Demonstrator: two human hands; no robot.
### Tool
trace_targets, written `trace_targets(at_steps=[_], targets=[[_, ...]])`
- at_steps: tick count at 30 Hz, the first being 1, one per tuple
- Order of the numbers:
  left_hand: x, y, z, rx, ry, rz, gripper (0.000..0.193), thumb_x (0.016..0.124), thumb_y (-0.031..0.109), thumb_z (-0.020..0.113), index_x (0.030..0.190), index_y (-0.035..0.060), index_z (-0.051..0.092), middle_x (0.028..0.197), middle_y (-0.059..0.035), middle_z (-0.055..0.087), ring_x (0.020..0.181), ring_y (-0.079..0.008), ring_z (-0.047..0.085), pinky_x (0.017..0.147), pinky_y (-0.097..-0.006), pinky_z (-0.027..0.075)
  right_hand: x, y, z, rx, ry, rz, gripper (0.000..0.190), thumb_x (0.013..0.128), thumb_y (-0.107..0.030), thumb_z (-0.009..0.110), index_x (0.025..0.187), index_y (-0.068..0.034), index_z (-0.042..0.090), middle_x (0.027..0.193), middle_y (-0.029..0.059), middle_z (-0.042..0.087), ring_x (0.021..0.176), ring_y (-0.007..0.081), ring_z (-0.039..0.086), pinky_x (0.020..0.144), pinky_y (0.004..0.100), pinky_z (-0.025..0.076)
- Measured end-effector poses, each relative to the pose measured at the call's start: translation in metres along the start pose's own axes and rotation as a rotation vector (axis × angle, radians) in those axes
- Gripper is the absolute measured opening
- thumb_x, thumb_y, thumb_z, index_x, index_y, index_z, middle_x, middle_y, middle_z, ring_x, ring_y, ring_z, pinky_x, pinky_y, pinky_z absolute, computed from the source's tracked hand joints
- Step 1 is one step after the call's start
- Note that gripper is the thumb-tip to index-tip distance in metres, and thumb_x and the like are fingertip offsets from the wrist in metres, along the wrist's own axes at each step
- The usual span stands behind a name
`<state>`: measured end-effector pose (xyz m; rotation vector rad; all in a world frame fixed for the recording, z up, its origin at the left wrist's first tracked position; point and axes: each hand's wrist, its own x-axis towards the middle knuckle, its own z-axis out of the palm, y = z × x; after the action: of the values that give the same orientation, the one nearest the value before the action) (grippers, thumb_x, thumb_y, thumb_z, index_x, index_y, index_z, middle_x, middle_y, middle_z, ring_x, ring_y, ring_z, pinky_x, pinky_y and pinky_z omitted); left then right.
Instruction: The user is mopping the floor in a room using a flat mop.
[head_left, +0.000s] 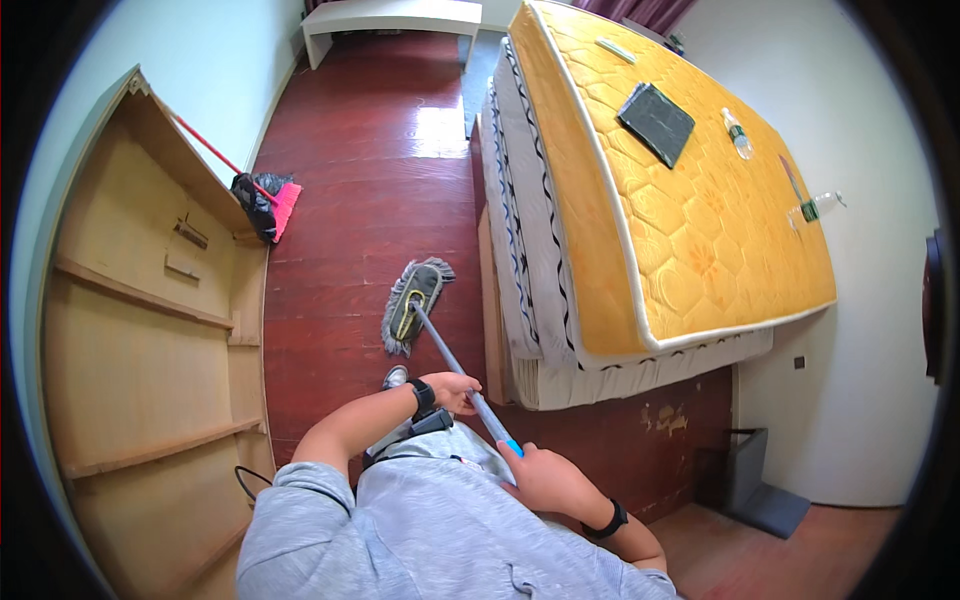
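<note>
A flat dust mop (417, 304) with a grey string fringe rests on the dark red wooden floor (330, 289) ahead of me. Its grey metal pole (442, 345) slants back from the head towards my body. Partway along the pole, my left hand (456, 391) grips it. My right hand (551, 480) is closed around the upper end, beside a bright blue section of the handle. Both wrists wear black bands. A shoe tip shows just below the mop head.
A yellow mattress (697, 225) on stacked white mattresses stands right, bearing a dark folder-like object (658, 124) and plastic bottles (738, 135). A wooden furniture panel (142, 315) leans along the left wall. Beyond it are a pink broom (286, 210), a black bag (255, 202) and a white table (390, 13).
</note>
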<state>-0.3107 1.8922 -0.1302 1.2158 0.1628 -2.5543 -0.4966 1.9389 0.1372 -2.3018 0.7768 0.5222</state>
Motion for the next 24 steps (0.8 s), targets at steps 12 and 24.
trace_targets(at_steps=[12,24], targets=[[-0.059,-0.001,-0.091,-0.176,0.232,0.488,0.008,0.080,0.010,0.053,0.076,0.0041,0.050,0.070,-0.0078,0.050,0.061,-0.0207,0.053,0.060,-0.0382,0.051,0.132,-0.062,0.042,0.118,0.092,-0.010,0.063,0.075,-0.014,0.056,0.130,0.004,0.033,0.081,0.0299,0.052,0.063,0.0422,0.056,0.057,0.0472,0.048],[-0.146,-0.052,-0.204,-0.572,-0.328,0.589,0.036,0.090,0.031,0.048,0.123,0.0166,0.044,0.124,-0.0104,0.050,0.115,-0.0288,0.048,0.097,-0.0441,0.038,0.352,-0.035,0.083,0.193,0.144,0.176,0.050,0.082,-0.021,0.051,0.131,-0.014,0.042,0.103,0.0350,0.052,0.088,0.0461,0.057,0.076,0.0469,0.048]])
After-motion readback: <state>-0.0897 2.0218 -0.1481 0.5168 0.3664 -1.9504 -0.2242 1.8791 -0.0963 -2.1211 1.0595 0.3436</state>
